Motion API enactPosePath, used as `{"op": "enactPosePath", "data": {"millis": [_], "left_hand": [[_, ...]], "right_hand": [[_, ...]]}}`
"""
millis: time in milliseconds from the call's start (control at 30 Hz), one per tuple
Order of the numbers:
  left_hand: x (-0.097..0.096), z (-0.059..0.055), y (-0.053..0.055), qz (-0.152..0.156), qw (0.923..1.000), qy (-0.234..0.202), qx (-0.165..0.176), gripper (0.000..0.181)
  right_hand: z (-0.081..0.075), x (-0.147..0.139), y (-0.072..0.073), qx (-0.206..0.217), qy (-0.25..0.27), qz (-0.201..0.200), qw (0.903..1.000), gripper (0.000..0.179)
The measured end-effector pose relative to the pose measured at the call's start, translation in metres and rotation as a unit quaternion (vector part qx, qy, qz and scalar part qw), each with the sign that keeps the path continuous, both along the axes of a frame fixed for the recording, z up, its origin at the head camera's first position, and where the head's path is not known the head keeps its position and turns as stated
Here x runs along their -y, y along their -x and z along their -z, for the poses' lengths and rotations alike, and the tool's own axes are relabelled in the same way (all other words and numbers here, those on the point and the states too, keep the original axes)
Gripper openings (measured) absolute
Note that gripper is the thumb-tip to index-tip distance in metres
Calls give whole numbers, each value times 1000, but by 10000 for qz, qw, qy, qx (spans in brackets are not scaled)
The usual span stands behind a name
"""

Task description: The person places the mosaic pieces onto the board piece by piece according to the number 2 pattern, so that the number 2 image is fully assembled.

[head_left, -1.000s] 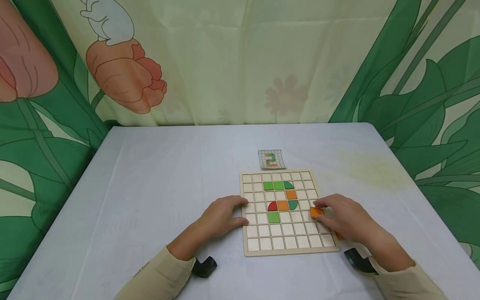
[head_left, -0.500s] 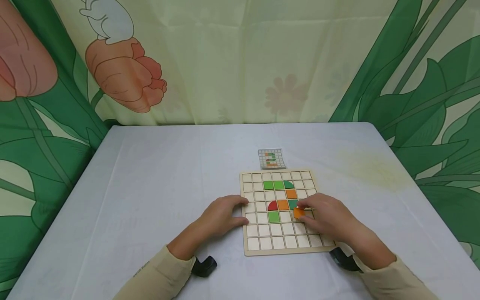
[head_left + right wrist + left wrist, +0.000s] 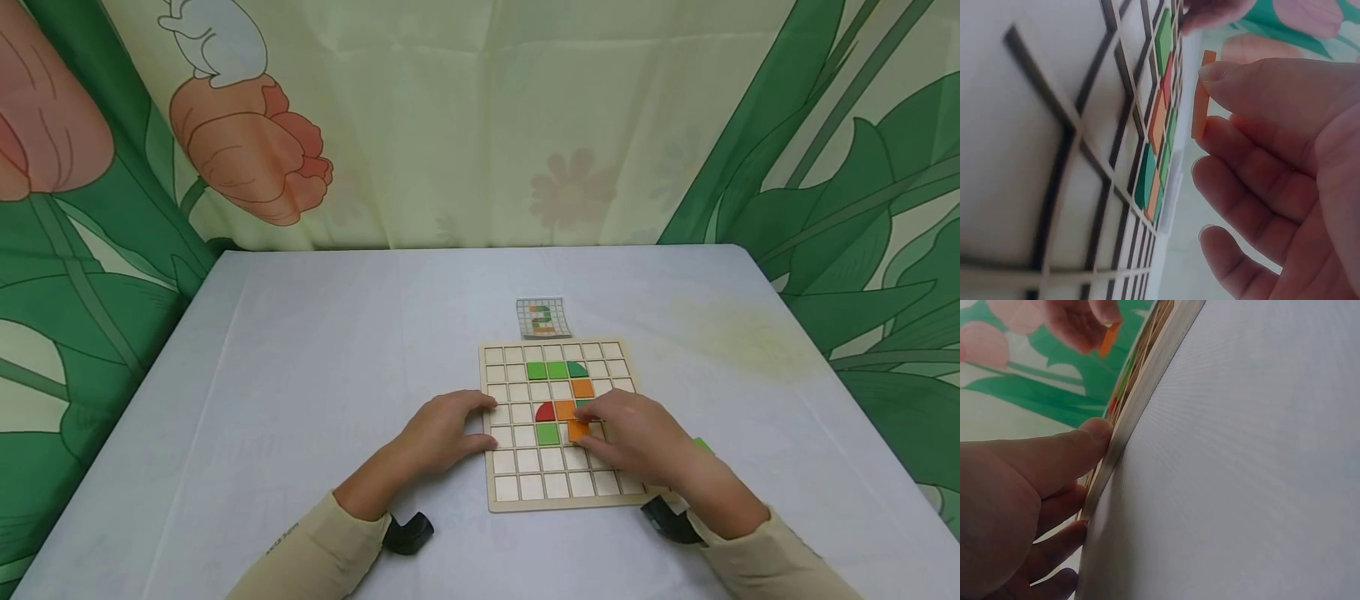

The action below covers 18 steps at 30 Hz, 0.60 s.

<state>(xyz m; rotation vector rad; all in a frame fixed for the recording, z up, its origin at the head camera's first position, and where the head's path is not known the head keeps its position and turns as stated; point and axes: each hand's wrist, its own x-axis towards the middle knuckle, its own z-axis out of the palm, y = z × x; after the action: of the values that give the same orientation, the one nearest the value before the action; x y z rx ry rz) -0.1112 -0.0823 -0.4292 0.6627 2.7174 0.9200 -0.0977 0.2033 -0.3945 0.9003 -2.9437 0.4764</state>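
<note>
My right hand (image 3: 643, 433) pinches a small orange square tile (image 3: 577, 431) between thumb and fingers over the wooden grid board (image 3: 581, 504). In the right wrist view the tile (image 3: 1201, 103) stands edge-on, apart from the grid. My left hand (image 3: 441, 432) rests at the board's left edge, thumb and fingertips touching its side. Set in the grid are light green squares (image 3: 537, 371), a dark green rounded piece (image 3: 577, 368), orange squares (image 3: 582, 388) and a red rounded piece (image 3: 545, 412). Another dark green piece is mostly hidden by my right fingers.
Behind the board lies a small card (image 3: 543, 318) printed with a gridded colour pattern. A bit of green (image 3: 702, 444) shows beyond my right wrist. A white cloth (image 3: 337, 333) covers the table, and a printed curtain (image 3: 450, 125) hangs behind it.
My right hand has carried the orange tile leftward, from the board's right edge to near the other coloured pieces. My left hand has stayed at the board's left edge.
</note>
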Motion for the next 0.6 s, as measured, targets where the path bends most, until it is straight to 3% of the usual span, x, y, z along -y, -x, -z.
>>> {"op": "enactPosePath", "data": {"millis": [400,600], "left_hand": [[0,-1,-1,-61,10000,35,48,49],[-1,-2,-2,-61,10000,49,62,50]], "right_hand": [[4,15,-1,200,123,-178,9996,18],[8,19,-3,0,89,-312,9995,16]]}}
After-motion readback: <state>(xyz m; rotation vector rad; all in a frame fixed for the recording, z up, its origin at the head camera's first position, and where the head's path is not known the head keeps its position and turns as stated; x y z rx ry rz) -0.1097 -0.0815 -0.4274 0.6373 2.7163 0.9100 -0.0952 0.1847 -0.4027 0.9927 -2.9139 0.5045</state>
